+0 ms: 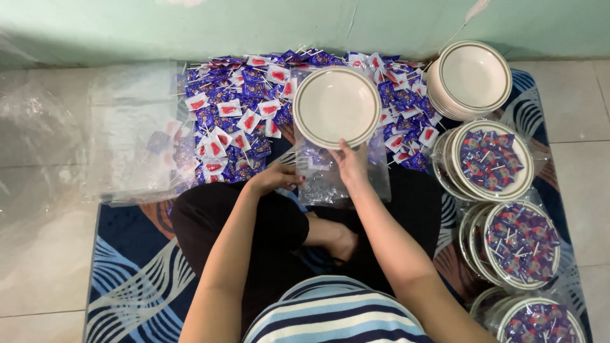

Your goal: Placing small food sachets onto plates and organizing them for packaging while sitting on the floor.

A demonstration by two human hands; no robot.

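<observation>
My right hand [350, 162] grips the near rim of an empty white plate [337, 105] with a thin dark ring, holding it over a pile of small blue and red-white wrapped lollipops [235, 121]. My left hand [274, 178] pinches the left edge of a clear plastic bag [330, 181] that lies in front of my crossed legs, under the plate's near edge.
A stack of empty plates [473, 79] stands at the far right. Below it sit bagged plates filled with lollipops [492, 159], [521, 244], [540, 324]. Clear plastic sheets [121, 133] lie at the left. A blue patterned mat [127, 273] covers the tiled floor; a green wall is ahead.
</observation>
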